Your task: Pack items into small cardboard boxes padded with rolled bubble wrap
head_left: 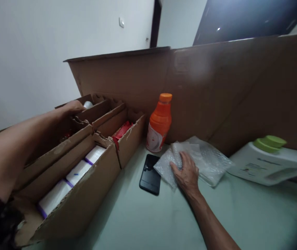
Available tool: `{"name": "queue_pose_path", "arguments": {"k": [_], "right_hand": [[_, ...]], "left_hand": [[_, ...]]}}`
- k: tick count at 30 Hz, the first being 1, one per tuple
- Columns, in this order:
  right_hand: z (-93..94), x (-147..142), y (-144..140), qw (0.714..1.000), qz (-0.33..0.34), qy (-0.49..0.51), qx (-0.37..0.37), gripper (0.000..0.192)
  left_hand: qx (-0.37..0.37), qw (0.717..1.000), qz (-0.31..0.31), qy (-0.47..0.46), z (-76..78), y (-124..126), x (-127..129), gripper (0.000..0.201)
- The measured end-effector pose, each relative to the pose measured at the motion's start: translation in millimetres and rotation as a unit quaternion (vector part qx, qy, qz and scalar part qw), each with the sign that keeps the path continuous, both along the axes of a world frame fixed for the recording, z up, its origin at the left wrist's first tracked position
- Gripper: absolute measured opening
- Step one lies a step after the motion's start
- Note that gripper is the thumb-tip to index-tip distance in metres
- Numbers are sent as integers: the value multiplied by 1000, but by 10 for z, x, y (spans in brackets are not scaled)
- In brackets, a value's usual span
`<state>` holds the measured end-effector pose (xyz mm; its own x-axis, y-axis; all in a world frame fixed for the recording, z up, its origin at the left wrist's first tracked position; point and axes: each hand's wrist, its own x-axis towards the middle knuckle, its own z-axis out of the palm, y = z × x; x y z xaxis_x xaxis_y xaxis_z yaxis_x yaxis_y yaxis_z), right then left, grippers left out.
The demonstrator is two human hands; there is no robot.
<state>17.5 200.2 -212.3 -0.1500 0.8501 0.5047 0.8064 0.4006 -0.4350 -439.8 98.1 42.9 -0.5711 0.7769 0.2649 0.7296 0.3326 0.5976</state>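
Note:
My left hand (71, 107) reaches into the far compartment of a divided cardboard box (86, 194), its fingers curled beside a small white object (87, 104); whether it grips that object is hidden. My right hand (187, 172) lies flat on a stack of bubble wrap sheets (205, 159) on the pale table, fingers spread over the top sheet. A black phone (150, 174) lies just left of that hand. An orange bottle (160, 124) with an orange cap stands behind the phone.
White rolls with purple bands (78, 171) fill the near box compartment, and red packets (122, 131) fill another. A tall cardboard wall (216, 90) stands behind the table. A white jug with a green cap (268, 159) lies on its side at the right.

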Motion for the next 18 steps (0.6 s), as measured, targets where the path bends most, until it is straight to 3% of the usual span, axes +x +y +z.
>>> {"name": "queue_pose_path", "arguments": {"k": [3,6,9,11,13,15,17,18], "right_hand": [[-13,1,-10,999,2,30,11,60],[32,-1,-13,997,-12,73,14,58],[266,-46,-69,989,-4,150,11,55],[545,-102,-190,970,70,233,-8,57],[864,-163,-390,921,199,329,-63,64],[1146,-208,-621,843,327,404,-141,72],[1335,-215,-796,791,374,440,-202,67],[1391,-199,-833,791,357,446,-218,62]], "left_hand": [[-18,995,85,40,276,-45,111,16],[21,994,88,65,463,-307,409,6],[100,993,-26,49,502,-609,951,12],[127,980,-150,29,432,-744,1418,13],[108,971,-212,26,293,-802,1903,11],[55,948,-314,-5,125,-797,2315,11],[-14,920,-392,-29,0,-761,2553,11],[-33,913,-404,-36,-26,-747,2580,13]]}}
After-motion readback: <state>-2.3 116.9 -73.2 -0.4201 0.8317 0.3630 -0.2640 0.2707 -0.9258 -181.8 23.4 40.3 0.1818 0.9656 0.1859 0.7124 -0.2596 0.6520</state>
